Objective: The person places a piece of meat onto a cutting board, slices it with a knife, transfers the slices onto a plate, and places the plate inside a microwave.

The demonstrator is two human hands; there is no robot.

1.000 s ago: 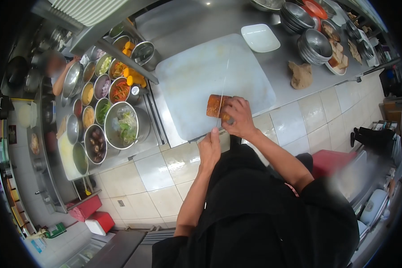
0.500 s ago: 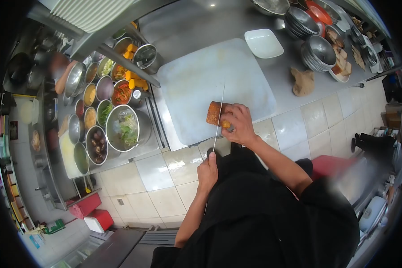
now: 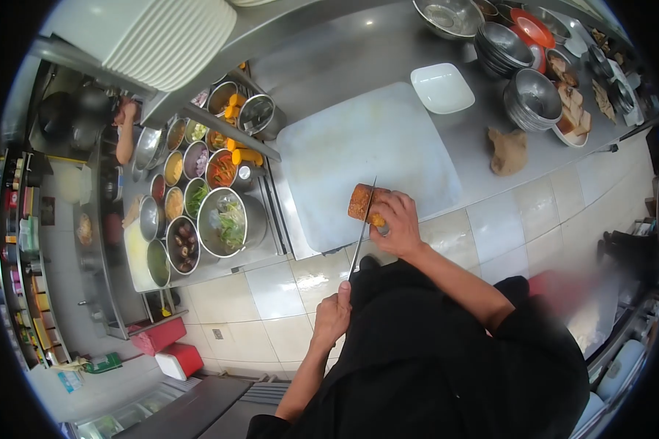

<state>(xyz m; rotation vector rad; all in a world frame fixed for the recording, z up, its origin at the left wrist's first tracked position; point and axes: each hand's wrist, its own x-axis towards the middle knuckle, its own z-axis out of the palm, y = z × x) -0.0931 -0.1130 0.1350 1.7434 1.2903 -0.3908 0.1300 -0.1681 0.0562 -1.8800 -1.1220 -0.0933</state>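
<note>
A browned, crusty cylinder-like piece of food [image 3: 359, 200] lies near the front edge of the white cutting board [image 3: 344, 146]. I cannot tell its exact kind. My right hand [image 3: 397, 222] holds its right end, fingers curled over it and covering that end. In my left hand [image 3: 332, 319], close to my body, is the handle of a long, thin-bladed knife [image 3: 358, 251]. The blade lies across the food, just left of my right fingers, with its tip a little beyond the far side. How deep the edge sits is not visible.
To the left stand several metal containers of vegetables, including a large pot of greens [image 3: 250, 223] and a bowl of dark mushrooms [image 3: 183, 245]. A white square dish [image 3: 443, 88], a brown cloth [image 3: 507, 151] and stacked metal bowls [image 3: 532, 102] are to the right. Another person's arm [image 3: 125, 135] shows far left.
My left hand has drawn the knife back toward my body, so less blade reaches past the food. My right hand keeps its hold. The whole view has shifted slightly.
</note>
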